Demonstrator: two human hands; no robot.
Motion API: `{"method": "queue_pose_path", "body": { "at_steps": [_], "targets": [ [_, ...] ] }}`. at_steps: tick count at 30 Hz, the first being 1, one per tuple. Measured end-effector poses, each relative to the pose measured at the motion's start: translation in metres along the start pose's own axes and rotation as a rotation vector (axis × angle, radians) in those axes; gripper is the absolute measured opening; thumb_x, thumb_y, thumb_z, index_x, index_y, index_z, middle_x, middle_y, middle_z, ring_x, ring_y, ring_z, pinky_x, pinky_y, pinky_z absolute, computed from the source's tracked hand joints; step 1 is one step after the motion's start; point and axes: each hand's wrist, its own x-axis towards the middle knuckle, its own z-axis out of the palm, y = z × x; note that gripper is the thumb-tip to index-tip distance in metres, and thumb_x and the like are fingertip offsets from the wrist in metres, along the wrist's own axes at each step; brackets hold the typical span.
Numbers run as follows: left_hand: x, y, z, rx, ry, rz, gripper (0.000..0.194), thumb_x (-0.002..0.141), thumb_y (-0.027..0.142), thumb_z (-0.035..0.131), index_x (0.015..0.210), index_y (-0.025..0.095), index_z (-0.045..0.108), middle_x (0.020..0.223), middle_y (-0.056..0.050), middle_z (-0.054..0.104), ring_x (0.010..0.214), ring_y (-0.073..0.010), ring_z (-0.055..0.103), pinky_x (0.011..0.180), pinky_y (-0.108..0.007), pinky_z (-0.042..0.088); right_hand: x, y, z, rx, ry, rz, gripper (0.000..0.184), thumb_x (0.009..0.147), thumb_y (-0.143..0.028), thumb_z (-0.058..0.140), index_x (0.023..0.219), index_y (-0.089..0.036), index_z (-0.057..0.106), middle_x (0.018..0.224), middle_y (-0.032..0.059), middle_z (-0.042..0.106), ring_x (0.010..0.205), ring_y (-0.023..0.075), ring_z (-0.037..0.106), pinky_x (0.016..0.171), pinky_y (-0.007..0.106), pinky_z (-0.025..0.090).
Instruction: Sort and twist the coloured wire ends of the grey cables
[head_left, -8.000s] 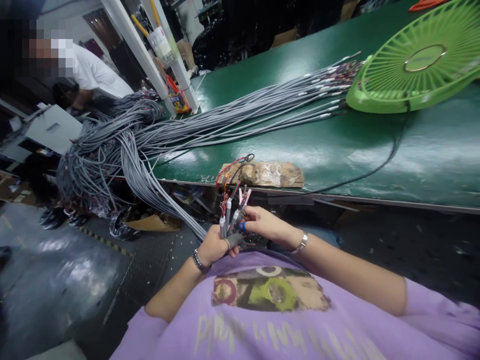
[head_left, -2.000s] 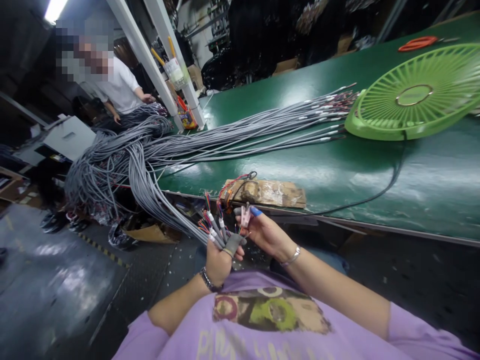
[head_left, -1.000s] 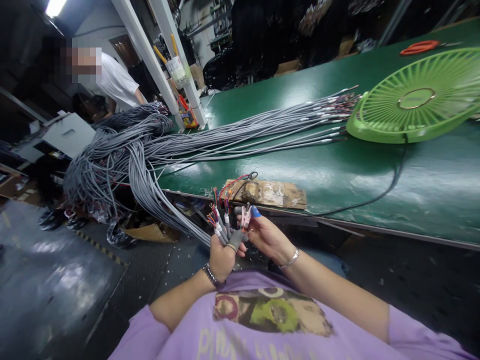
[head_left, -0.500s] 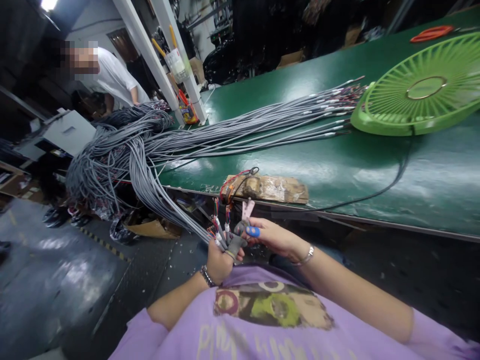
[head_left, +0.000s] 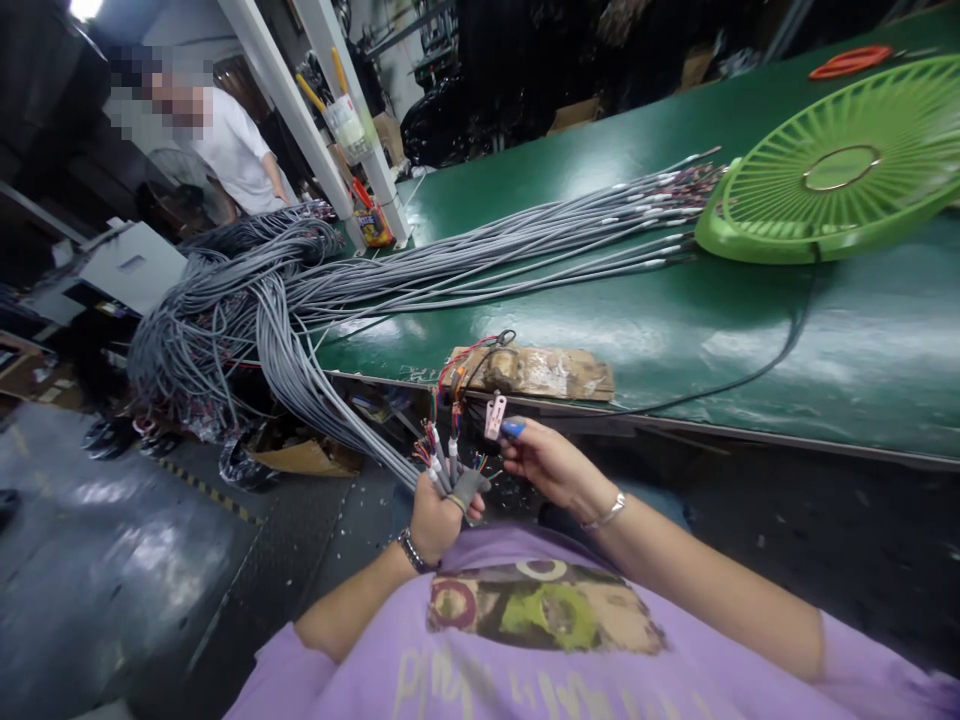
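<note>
My left hand (head_left: 441, 515), with a grey cover on its thumb, is closed around several grey cables (head_left: 379, 457). Their stripped ends, with white sleeves and thin coloured wires (head_left: 433, 450), fan out above the fist. Just to the right, my right hand (head_left: 551, 465) is pinched, a blue cover on one fingertip. From its fingertips stands a pale pink clothespin-like clip (head_left: 495, 416). A small gap lies between the clip and the wire ends beside my left thumb.
A wooden block (head_left: 555, 373) with red and black leads sits at the edge of the green table (head_left: 675, 350). Behind it lies a long bundle of grey cables (head_left: 480, 240). A green fan (head_left: 832, 170) stands right; a co-worker (head_left: 240, 150) is at far left.
Half a second ago my right fingers were against the wire ends at my left thumb; now they are drawn off to the right with the pink clip. My left hand keeps its grip on the cables.
</note>
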Motion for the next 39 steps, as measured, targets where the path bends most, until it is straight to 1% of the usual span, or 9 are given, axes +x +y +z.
{"method": "queue_pose_path", "body": {
  "at_steps": [3, 8, 13, 16, 19, 24, 26, 34, 39],
  "targets": [
    [-0.001, 0.0, 0.0, -0.015, 0.015, -0.004, 0.052, 0.057, 0.067, 0.073, 0.058, 0.017, 0.061, 0.043, 0.001, 0.058, 0.035, -0.0102, 0.051, 0.037, -0.022, 0.043, -0.009, -0.008, 0.0, -0.038, -0.15, 0.113, 0.024, 0.063, -0.033, 0.081, 0.074, -0.018, 0.067, 0.069, 0.0008, 0.063, 0.057, 0.0092, 0.051, 0.052, 0.022, 0.046],
    [0.0, -0.004, 0.0, -0.012, -0.017, 0.007, 0.054, 0.058, 0.069, 0.071, 0.058, 0.017, 0.059, 0.043, 0.0, 0.059, 0.035, -0.0101, 0.051, 0.037, -0.022, 0.044, -0.017, -0.01, 0.007, -0.197, -0.299, 0.102, 0.029, 0.061, -0.035, 0.084, 0.075, -0.015, 0.068, 0.064, -0.0013, 0.06, 0.056, 0.0082, 0.05, 0.056, 0.023, 0.043],
    [0.0, -0.003, -0.001, -0.005, -0.024, -0.009, 0.054, 0.057, 0.069, 0.071, 0.057, 0.017, 0.057, 0.043, 0.0, 0.059, 0.035, -0.0105, 0.051, 0.038, -0.022, 0.044, -0.013, -0.011, 0.015, -0.327, -0.302, 0.033, 0.037, 0.053, -0.04, 0.086, 0.067, -0.014, 0.064, 0.057, -0.0028, 0.059, 0.053, 0.0076, 0.045, 0.053, 0.022, 0.033],
    [0.0, 0.002, -0.001, 0.008, -0.056, -0.026, 0.051, 0.056, 0.065, 0.074, 0.057, 0.017, 0.058, 0.043, -0.001, 0.059, 0.036, -0.0108, 0.051, 0.038, -0.022, 0.044, -0.014, -0.011, 0.019, -0.34, -0.31, 0.009, 0.04, 0.053, -0.046, 0.085, 0.061, -0.015, 0.06, 0.052, -0.003, 0.059, 0.051, 0.0081, 0.046, 0.052, 0.023, 0.031],
    [0.002, 0.006, -0.001, 0.025, -0.134, -0.041, 0.045, 0.058, 0.058, 0.076, 0.055, 0.017, 0.059, 0.043, -0.001, 0.059, 0.036, -0.0107, 0.052, 0.04, -0.022, 0.045, -0.017, -0.01, 0.024, -0.333, -0.344, 0.019, 0.041, 0.057, -0.051, 0.081, 0.061, -0.017, 0.059, 0.053, -0.0012, 0.061, 0.05, 0.0104, 0.05, 0.052, 0.025, 0.034],
    [0.009, 0.006, -0.006, 0.063, -0.308, -0.137, 0.038, 0.058, 0.05, 0.079, 0.057, 0.017, 0.061, 0.043, -0.001, 0.059, 0.035, -0.0111, 0.052, 0.039, -0.022, 0.044, -0.016, -0.004, 0.023, -0.362, -0.271, -0.006, 0.04, 0.054, -0.048, 0.084, 0.061, -0.016, 0.06, 0.053, -0.0024, 0.061, 0.047, 0.0086, 0.047, 0.05, 0.024, 0.034],
    [0.011, 0.005, -0.007, 0.068, -0.338, -0.164, 0.038, 0.058, 0.049, 0.08, 0.058, 0.016, 0.062, 0.044, -0.001, 0.06, 0.035, -0.0116, 0.053, 0.039, -0.022, 0.044, -0.012, -0.002, 0.019, -0.359, -0.269, -0.004, 0.04, 0.053, -0.047, 0.084, 0.062, -0.016, 0.061, 0.054, -0.0026, 0.061, 0.048, 0.0082, 0.046, 0.051, 0.024, 0.035],
    [0.011, -0.006, -0.005, -0.029, -0.091, -0.062, 0.043, 0.062, 0.057, 0.076, 0.063, 0.015, 0.065, 0.048, -0.002, 0.063, 0.038, -0.011, 0.054, 0.04, -0.022, 0.047, -0.015, -0.005, -0.001, -0.209, -0.198, 0.063, 0.038, 0.058, -0.045, 0.083, 0.075, -0.017, 0.065, 0.07, -0.0002, 0.063, 0.059, 0.0101, 0.053, 0.059, 0.026, 0.046],
    [0.012, -0.009, -0.004, -0.028, -0.033, -0.024, 0.046, 0.062, 0.059, 0.075, 0.059, 0.015, 0.062, 0.05, -0.003, 0.064, 0.041, -0.0115, 0.056, 0.042, -0.022, 0.048, -0.024, -0.001, 0.011, -0.307, -0.151, -0.098, 0.039, 0.056, -0.046, 0.084, 0.068, -0.018, 0.06, 0.061, -0.003, 0.057, 0.055, 0.0091, 0.048, 0.053, 0.023, 0.038]
  ]
}}
